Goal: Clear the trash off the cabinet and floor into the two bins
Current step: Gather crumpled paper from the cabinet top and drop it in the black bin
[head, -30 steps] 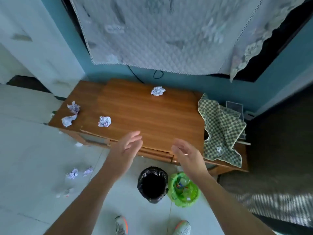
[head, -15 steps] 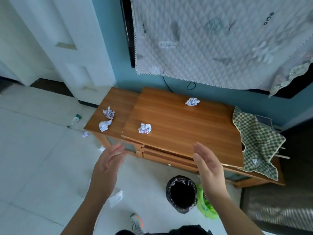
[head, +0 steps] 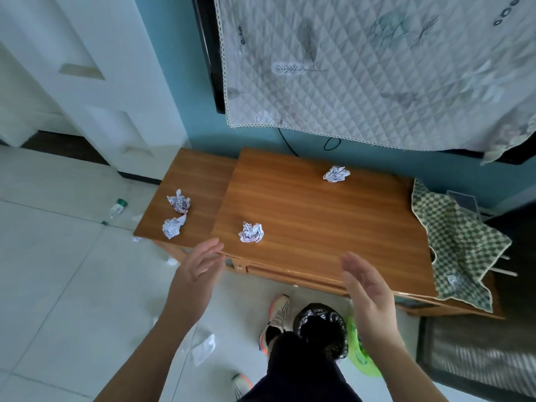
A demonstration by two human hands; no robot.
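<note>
**A:** What has changed in the last second?

**B:** The person has stepped left along the cabinet [head: 319, 227]. A second ago the hands hovered over the middle of the front edge; now the left hand [head: 200, 266] hangs at the front edge near the left end, beside the step between the raised surface and the lower shelf. The right hand [head: 367, 285] stays over the front edge, farther right. Both are empty, fingers spread and loosely straight.

**B:** The black bin [head: 320, 329] and green bin [head: 359, 355] sit on the floor [head: 58, 271] just in front of the cabinet, now behind the right forearm and a leg.

**A:** And the trash?

**B:** Nothing is picked up yet. One crumpled paper ball [head: 251, 232] lies near the front-left corner of the raised surface, closest to the left hand. Two paper balls [head: 177, 213] lie on the lower left shelf, another ball [head: 336, 173] near the back edge. A small bottle [head: 117, 207] and scraps lie on the floor to the left.

**A:** Meaning?

**B:** Probably the left hand takes the nearest ball first.
</note>
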